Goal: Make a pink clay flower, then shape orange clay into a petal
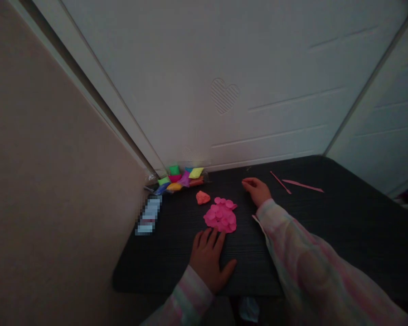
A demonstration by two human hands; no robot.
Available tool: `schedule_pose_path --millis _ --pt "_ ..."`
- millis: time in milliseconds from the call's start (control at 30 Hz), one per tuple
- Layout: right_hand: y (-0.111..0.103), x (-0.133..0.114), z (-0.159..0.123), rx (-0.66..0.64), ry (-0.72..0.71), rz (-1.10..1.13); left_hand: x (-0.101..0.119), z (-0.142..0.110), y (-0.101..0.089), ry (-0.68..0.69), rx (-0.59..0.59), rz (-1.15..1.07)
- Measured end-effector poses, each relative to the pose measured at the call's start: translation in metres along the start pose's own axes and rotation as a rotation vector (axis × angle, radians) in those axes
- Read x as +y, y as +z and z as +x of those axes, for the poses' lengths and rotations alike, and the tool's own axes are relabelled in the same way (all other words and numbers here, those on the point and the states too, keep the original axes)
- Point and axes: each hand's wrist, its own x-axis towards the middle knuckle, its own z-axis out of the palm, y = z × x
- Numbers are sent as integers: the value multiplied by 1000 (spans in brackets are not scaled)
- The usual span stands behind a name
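Head view: your left hand (207, 262) is resting palm-down, fingers lying slightly apart, at the near edge of the pink clay (221, 215) on the dark table (153, 267). To its right, your right hand (257, 191) is holding its fingertips close together; whether they're gripping anything, I cannot tell.

No txt, nos. or brands legible from where I stand. Only sign: a hatched heart (225, 96) in relief on the white panel (275, 54). Phone-like slab (149, 215) at far L is just blurred blocks, unreadable.
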Motion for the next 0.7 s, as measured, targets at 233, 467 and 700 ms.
schedule_pose_path --millis 233,467,700 --pt "1 3 0 -1 -23 -38 -12 -3 9 71 25 -24" --pt "1 4 3 -18 -48 -135 -14 -1 14 -15 76 20" --pt "0 -4 -5 -45 -121 -401 -15 3 6 68 83 17"
